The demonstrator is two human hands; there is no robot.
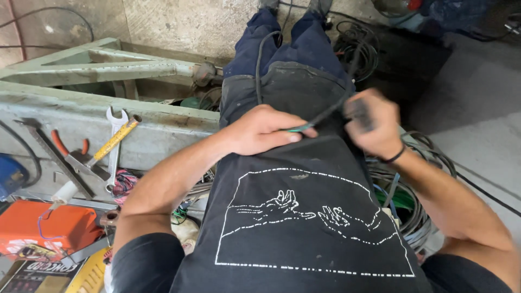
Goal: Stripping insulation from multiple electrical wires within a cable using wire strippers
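Nearest the camera, against the black printed shirt point(304, 228), the left hand point(264, 130) is closed, pinching a thin black cable point(325, 113) with a green end between thumb and fingers. Just right of it, the right hand point(375, 129) is blurred but curled around the same cable, which runs on up over the dark blue trousers point(282, 43). Below the right wrist lies one coil of grey and black wires point(418, 211). Left of the left forearm, a pale green metal beam point(81, 116) carries one silver open-ended spanner point(115, 138), one yellow-handled hammer point(106, 149) and one pair of red-handled pliers point(68, 147); one orange case point(43, 228) sits below. Beyond everything, bare concrete floor point(184, 21).
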